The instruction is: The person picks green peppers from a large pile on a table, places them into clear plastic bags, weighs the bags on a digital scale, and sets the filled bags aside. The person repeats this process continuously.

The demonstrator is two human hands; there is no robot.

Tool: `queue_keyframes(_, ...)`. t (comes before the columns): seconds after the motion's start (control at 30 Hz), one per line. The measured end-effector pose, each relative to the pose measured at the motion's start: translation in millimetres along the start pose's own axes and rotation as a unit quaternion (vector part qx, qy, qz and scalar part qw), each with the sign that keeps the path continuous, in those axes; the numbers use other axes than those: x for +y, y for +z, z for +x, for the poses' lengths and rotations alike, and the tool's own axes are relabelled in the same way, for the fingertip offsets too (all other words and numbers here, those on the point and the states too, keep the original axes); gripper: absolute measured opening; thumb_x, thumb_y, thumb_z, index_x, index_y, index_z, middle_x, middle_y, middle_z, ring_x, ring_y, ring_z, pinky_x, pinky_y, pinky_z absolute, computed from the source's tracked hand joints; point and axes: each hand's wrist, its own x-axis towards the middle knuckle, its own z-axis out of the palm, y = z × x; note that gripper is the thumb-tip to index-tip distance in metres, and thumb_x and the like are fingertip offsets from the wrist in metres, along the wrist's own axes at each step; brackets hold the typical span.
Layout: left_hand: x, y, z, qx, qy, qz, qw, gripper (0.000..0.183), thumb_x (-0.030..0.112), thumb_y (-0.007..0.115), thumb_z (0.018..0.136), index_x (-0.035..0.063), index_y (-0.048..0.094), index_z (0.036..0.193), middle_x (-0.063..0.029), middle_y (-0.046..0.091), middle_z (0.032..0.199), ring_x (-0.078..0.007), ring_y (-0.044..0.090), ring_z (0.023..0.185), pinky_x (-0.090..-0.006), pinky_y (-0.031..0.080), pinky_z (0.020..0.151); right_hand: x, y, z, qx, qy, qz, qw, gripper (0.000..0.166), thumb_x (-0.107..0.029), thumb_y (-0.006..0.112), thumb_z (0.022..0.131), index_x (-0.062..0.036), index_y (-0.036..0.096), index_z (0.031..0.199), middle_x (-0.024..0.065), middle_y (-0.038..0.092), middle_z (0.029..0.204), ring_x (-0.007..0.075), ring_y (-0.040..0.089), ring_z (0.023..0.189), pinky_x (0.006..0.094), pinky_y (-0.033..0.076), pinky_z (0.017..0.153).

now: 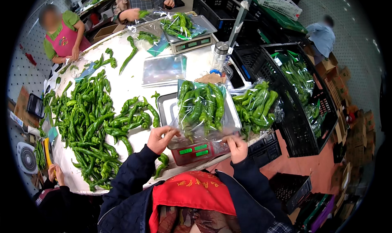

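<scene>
Both my hands grip the near edge of a clear plastic bag (200, 105) holding several long green peppers. My left hand (162, 138) pinches the bag's left corner between thumb and fingers. At its right corner, my right hand (236, 146) does the same. Beneath the bag is the metal pan (167, 104) of a red digital scale (193, 154) with lit green displays. A second bagged lot of green peppers (255, 107) lies just right of the pan. Loose green peppers (88, 119) are heaped left of the scale on the white table (128, 82).
Flat clear bags (164, 70) are stacked beyond the scale, near a glass bottle (220, 56) and a metal post (241, 18). Another scale (193, 44) carries bagged peppers. Black crates (294, 135) stand at right. Co-workers (65, 33) are around the table; another person's hands (56, 173) show at lower left.
</scene>
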Motion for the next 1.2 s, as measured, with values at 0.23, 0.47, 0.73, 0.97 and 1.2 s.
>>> queue_keyframes(0.23,-0.4,30.1,57.8,0.219,-0.050,0.031,0.974,0.027,0.016,0.057,0.097,-0.0018,0.060,0.077,-0.0039,0.050,0.052,-0.0102,0.049,0.049,-0.0279,0.038,0.048,27.2,3.3,81.1,0.049,-0.007,-0.050,0.998,0.025,-0.016,0.068,0.091,0.0018,0.060,0.077,0.0023,0.050,0.061,0.0094,0.045,0.057,0.0275,0.038,0.053)
queue_keyframes(0.47,-73.1,24.8,75.5,0.257,-0.031,0.239,0.936,0.025,0.021,0.062,0.090,-0.0028,0.059,0.082,-0.0168,0.056,0.064,-0.0298,0.056,0.060,-0.0415,0.044,0.058,76.9,11.8,114.1,0.022,0.060,-0.051,0.997,0.042,-0.027,0.071,0.087,0.0023,0.050,0.066,0.0094,0.049,0.065,0.0176,0.047,0.058,0.0368,0.038,0.056)
queue_keyframes(0.73,-45.7,10.6,102.2,0.100,-0.240,-0.054,0.964,0.050,0.038,0.059,0.097,-0.0041,0.056,0.124,-0.0112,0.067,0.087,-0.0105,0.058,0.073,-0.0275,0.047,0.067,41.0,22.6,117.7,0.009,0.232,0.174,0.957,0.030,-0.017,0.067,0.091,0.0002,0.053,0.111,0.0027,0.060,0.088,0.0116,0.059,0.067,0.0259,0.049,0.059)
queue_keyframes(0.97,-58.8,14.6,85.4,-0.048,-0.163,-0.413,0.895,0.042,0.023,0.043,0.105,-0.0004,0.045,0.140,-0.0088,0.058,0.131,-0.0178,0.058,0.115,-0.0305,0.045,0.101,82.1,27.0,95.0,-0.115,0.204,0.294,0.927,0.053,-0.039,0.063,0.092,-0.0056,0.054,0.133,0.0106,0.053,0.135,0.0218,0.047,0.128,0.0374,0.036,0.108)
queue_keyframes(1.2,-52.6,46.1,75.0,-0.079,-0.181,-0.409,0.891,0.046,0.035,0.050,0.101,0.0009,0.054,0.132,-0.0070,0.065,0.119,-0.0165,0.064,0.103,-0.0303,0.051,0.091,34.1,-6.5,67.7,-0.047,0.210,0.374,0.902,0.041,-0.025,0.061,0.094,-0.0022,0.056,0.127,0.0051,0.063,0.116,0.0150,0.062,0.103,0.0319,0.052,0.090)
